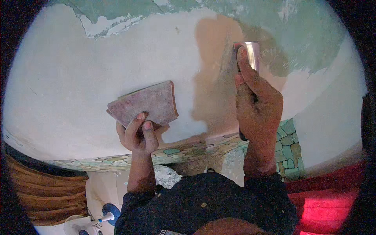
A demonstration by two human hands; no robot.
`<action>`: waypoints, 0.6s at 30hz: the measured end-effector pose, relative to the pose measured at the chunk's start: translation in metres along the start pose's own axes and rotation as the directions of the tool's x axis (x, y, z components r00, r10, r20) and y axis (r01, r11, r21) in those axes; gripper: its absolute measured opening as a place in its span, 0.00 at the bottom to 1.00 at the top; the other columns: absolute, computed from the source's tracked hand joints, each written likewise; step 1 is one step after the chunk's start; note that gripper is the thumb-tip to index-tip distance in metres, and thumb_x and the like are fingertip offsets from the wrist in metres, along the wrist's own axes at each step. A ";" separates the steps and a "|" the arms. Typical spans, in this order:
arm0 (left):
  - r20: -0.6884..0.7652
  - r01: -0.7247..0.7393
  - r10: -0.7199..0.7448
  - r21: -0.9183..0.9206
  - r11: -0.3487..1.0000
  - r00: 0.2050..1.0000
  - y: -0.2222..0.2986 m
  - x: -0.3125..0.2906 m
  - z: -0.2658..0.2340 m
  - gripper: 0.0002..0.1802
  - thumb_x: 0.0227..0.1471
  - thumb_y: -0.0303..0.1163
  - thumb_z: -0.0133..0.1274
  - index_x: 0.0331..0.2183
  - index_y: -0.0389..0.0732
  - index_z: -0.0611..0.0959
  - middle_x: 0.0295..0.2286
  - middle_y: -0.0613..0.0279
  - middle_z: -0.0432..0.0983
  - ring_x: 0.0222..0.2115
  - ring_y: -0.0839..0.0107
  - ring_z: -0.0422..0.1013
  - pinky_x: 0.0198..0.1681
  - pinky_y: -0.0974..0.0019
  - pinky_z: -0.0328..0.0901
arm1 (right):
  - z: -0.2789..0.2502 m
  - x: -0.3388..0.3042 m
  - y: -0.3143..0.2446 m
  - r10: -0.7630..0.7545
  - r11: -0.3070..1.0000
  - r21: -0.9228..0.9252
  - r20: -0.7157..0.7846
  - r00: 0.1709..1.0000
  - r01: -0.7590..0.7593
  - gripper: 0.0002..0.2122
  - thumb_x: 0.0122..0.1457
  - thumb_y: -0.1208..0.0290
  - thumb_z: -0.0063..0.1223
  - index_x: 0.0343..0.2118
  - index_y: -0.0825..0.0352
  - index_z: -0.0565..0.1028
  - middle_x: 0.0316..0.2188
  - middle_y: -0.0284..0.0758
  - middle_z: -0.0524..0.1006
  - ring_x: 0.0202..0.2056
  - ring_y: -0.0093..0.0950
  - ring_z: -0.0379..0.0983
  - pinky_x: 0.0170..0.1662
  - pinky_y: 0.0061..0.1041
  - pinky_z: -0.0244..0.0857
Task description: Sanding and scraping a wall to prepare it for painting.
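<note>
My left hand (pixel 141 135) pinches a folded sheet of worn sandpaper (pixel 147 103), dusty grey-mauve with reddish-brown edges, its thumb and fingertips on the near side. The sheet is raised in front of a white-coated wall (pixel 117 58); whether it touches the surface I cannot tell. Farther right and higher, my right hand (pixel 256 98) is closed around a scraper, its thumb stretched up along the tool. The shiny metal blade (pixel 253 55) shows beyond the thumb, close to the wall. Most of the handle is hidden in my fist, with a dark end poking out below.
Old green paint (pixel 313 35) with a ragged edge covers the upper wall. A tan patch (pixel 213 58) lies between my hands. Below runs a stone-patterned band (pixel 172 150). A brown curtain (pixel 47 192) hangs at the lower left, red cloth (pixel 329 207) at the lower right.
</note>
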State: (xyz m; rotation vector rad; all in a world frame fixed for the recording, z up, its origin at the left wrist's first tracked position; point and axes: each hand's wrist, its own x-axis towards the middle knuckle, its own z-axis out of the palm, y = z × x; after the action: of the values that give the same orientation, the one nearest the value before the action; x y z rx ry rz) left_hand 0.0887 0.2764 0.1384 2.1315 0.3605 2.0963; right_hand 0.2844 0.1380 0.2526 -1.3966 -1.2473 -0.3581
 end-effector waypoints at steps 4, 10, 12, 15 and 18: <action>-0.004 -0.022 0.022 0.027 0.999 1.000 0.004 0.008 0.001 0.13 0.53 0.36 0.51 0.40 0.41 0.75 0.39 0.49 0.66 0.40 0.58 0.66 0.42 0.56 0.63 | -0.001 -0.011 -0.003 -0.042 0.999 -0.026 0.014 0.999 0.043 0.20 0.55 0.82 0.49 0.50 0.57 0.71 0.21 0.23 0.69 0.21 0.11 0.57 0.24 0.11 0.53; -0.036 0.019 -0.020 -0.023 1.000 0.999 0.005 0.007 0.002 0.13 0.52 0.35 0.51 0.39 0.40 0.75 0.38 0.50 0.67 0.41 0.57 0.66 0.44 0.55 0.62 | 0.006 0.000 -0.014 0.018 1.000 0.000 -0.037 0.999 -0.018 0.19 0.56 0.81 0.48 0.50 0.57 0.71 0.19 0.23 0.68 0.20 0.11 0.57 0.22 0.12 0.54; 0.008 0.009 -0.009 -0.003 1.000 1.000 0.005 0.009 -0.001 0.13 0.52 0.35 0.51 0.39 0.39 0.75 0.39 0.49 0.67 0.41 0.56 0.66 0.45 0.55 0.62 | 0.008 -0.008 -0.010 0.065 0.998 0.002 -0.031 0.997 -0.065 0.19 0.56 0.81 0.49 0.50 0.56 0.71 0.19 0.22 0.68 0.19 0.11 0.56 0.21 0.12 0.53; -0.004 -0.026 0.026 0.011 1.000 1.000 0.006 0.010 -0.001 0.13 0.52 0.35 0.51 0.39 0.39 0.75 0.38 0.49 0.67 0.42 0.56 0.66 0.46 0.54 0.62 | 0.014 -0.013 -0.001 -0.022 1.000 0.002 -0.038 0.999 0.022 0.19 0.56 0.81 0.48 0.50 0.58 0.71 0.19 0.22 0.68 0.19 0.12 0.56 0.21 0.13 0.54; -0.066 -0.058 0.059 0.025 0.998 0.996 0.007 0.013 0.004 0.08 0.51 0.30 0.50 0.36 0.40 0.77 0.33 0.49 0.70 0.33 0.59 0.68 0.33 0.61 0.65 | 0.015 0.005 -0.017 0.104 0.981 0.166 -0.035 0.994 -0.097 0.18 0.56 0.81 0.48 0.50 0.58 0.72 0.19 0.22 0.68 0.19 0.11 0.58 0.21 0.13 0.55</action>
State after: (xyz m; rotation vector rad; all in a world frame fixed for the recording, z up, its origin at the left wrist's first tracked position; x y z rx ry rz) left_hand 0.0936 0.2734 0.1521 2.1129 0.3346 2.2103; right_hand 0.2663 0.1490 0.2608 -1.2984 -1.1404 -0.2101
